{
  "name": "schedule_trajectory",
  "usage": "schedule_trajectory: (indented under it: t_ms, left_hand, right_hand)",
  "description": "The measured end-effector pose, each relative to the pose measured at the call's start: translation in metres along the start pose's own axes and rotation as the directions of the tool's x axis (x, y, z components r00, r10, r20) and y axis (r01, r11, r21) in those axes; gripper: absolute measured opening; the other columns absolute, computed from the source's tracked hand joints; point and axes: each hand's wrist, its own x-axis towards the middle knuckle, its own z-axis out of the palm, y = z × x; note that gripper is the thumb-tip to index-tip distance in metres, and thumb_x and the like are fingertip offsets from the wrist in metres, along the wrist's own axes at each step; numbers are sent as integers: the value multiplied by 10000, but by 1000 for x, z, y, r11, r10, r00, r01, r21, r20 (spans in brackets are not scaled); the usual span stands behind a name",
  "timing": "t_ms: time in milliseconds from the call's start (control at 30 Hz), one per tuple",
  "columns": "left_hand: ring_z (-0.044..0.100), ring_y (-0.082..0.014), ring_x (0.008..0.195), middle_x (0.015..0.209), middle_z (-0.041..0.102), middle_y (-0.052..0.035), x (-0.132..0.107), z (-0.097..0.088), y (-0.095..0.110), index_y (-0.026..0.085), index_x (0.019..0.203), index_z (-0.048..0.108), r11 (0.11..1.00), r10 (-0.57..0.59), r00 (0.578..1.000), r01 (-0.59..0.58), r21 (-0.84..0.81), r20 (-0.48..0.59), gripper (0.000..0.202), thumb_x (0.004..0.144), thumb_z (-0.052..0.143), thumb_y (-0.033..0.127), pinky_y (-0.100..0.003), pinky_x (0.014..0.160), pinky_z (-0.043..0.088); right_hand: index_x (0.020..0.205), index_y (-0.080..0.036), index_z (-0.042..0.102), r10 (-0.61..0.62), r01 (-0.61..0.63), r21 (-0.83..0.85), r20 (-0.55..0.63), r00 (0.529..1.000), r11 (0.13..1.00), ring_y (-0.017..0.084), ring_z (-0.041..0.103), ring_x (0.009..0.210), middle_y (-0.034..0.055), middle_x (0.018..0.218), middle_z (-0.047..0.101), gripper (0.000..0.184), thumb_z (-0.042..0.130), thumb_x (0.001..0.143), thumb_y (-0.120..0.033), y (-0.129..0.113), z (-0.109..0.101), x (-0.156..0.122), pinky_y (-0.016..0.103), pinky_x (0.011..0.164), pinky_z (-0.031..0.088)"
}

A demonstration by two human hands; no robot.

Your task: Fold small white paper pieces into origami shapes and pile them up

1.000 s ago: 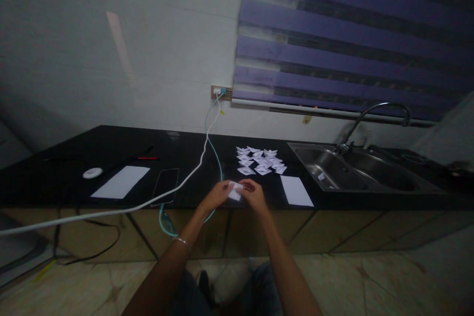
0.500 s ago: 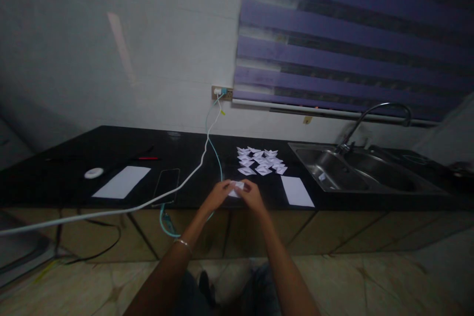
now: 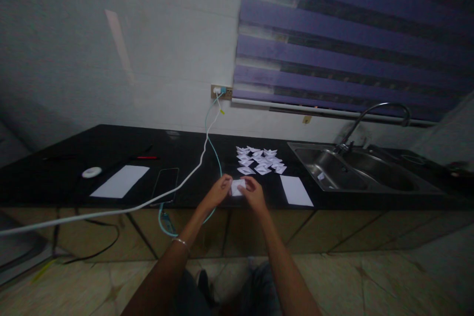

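Between my hands, near the front edge of the black counter (image 3: pixel 200 197), is a small folded piece of white paper (image 3: pixel 237 187), roughly square. My left hand (image 3: pixel 219 190) pinches its left edge. On the other side my right hand (image 3: pixel 253 192) grips the paper, with the thumb lying across its face. Just beyond my hands, several folded white paper boats (image 3: pixel 261 162) sit together in rows. A flat white paper sheet (image 3: pixel 296 191) lies to the right of my right hand.
To the left lie a stack of white paper (image 3: pixel 120 181), a phone (image 3: pixel 165 185), a white roll (image 3: pixel 91 172) and a red pen (image 3: pixel 147 158). A white cable (image 3: pixel 188 176) crosses the counter from the wall socket (image 3: pixel 221 92). A steel sink (image 3: pixel 333 170) with a faucet is at right.
The folded paper in my hands now shows a flatter, squarer face. My left hand has shifted slightly up, and its fingers sit at the paper's left edge.
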Motion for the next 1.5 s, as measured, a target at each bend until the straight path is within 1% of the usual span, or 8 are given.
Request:
schedule_trajectory:
  t_ms: [267, 500, 700, 900, 1100, 1267, 1367, 1500]
  left_hand:
    - [556, -121, 610, 633, 576, 9, -1, -2, 1, 162, 792, 506, 999, -42, 998, 42, -6, 41, 245, 847, 465, 397, -225, 604, 409]
    - [563, -123, 624, 639, 590, 1, 0, -2, -1, 151, 731, 537, 998, -57, 998, 57, 18, -1, 235, 819, 500, 366, -226, 618, 415]
    - [555, -121, 628, 665, 572, 4, -1, 1, -2, 149, 775, 543, 999, -48, 999, 48, 24, -22, 204, 817, 494, 343, -216, 589, 414]
    - [534, -114, 596, 640, 545, 10, -3, 3, -1, 151, 772, 534, 997, -59, 998, 59, 46, 10, 175, 820, 474, 308, -208, 553, 392]
    - [520, -109, 573, 618, 532, 16, -2, 4, -1, 155, 758, 517, 995, -84, 996, 83, 48, 20, 182, 823, 476, 320, -204, 542, 377]
    - [513, -105, 563, 613, 536, 34, -1, 2, -3, 164, 864, 504, 998, -47, 999, 48, -46, 28, 253, 824, 495, 414, -209, 564, 386]
    - [482, -108, 547, 600, 545, 22, 0, 2, -4, 148, 798, 552, 996, -73, 993, 68, 58, 89, 344, 811, 494, 487, -207, 532, 356]
    - [476, -125, 565, 636, 597, -15, -1, 5, -3, 122, 746, 633, 976, -59, 987, 26, 218, 150, 430, 820, 459, 508, -226, 533, 349]
  right_hand:
    - [997, -186, 550, 46, -45, 44, -34, 998, 998, 201, 646, 773, 61, 854, 669, 440, 729, 626, -341, 7, -1, 1, 301, 663, 516]
    - [971, -184, 557, 62, -62, 47, -10, 998, 997, 193, 652, 703, 49, 840, 685, 409, 717, 633, -351, 8, -1, 2, 285, 612, 512]
    - [945, -170, 582, 94, -94, -1, 43, 995, 996, 201, 653, 727, 65, 826, 688, 409, 735, 603, -333, 7, 0, 1, 300, 643, 518]
    - [972, -190, 546, 79, -80, 10, 78, 994, 997, 190, 648, 695, 40, 793, 678, 398, 710, 626, -302, 6, -1, 0, 271, 589, 503]
    - [906, -209, 496, 57, -57, -6, 48, 997, 998, 173, 625, 639, 5, 730, 647, 379, 714, 622, -333, 8, -1, -1, 256, 556, 485]
    - [853, -212, 465, 36, -36, -18, 12, 999, 999, 154, 597, 605, -11, 687, 620, 395, 732, 615, -379, 8, -4, -1, 236, 534, 462]
    - [839, -210, 479, 51, -51, -29, -4, 999, 998, 137, 570, 556, -27, 635, 601, 416, 752, 590, -402, 8, -6, -1, 221, 501, 438]
    - [814, -197, 517, 102, -102, -25, -28, 994, 994, 149, 578, 546, -26, 593, 600, 437, 774, 546, -429, 8, -5, 1, 235, 498, 443]
